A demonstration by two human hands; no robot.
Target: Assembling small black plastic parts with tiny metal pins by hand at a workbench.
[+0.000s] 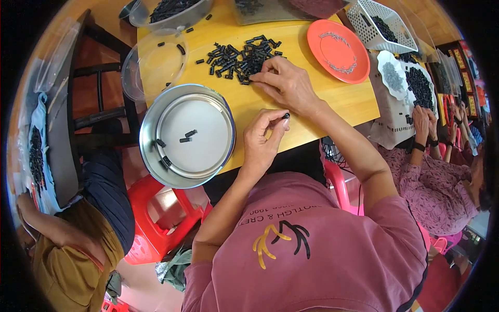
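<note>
Between the thumb and forefinger of my left hand (262, 140) is a small black cylindrical piece (286, 116), pinched over the table's near edge. My right hand (287, 86) reaches to the near right side of a pile of black cylindrical pieces (234, 61); its fingertips touch the pile, and whether they grip a piece is hidden. Left of my left hand stands a round metal tin (226, 119) with a few black pieces lying inside. An orange-red plate (332, 54) beyond my right hand carries small silvery parts along its rim.
A clear round lid (132, 67) with a few black pieces overlaps the yellow table's (358, 101) left edge. Behind it is a clear tub (179, 23) of black parts. A white basket (364, 26) stands at the far right. Other people sit left and right; a red stool (143, 223) is below.
</note>
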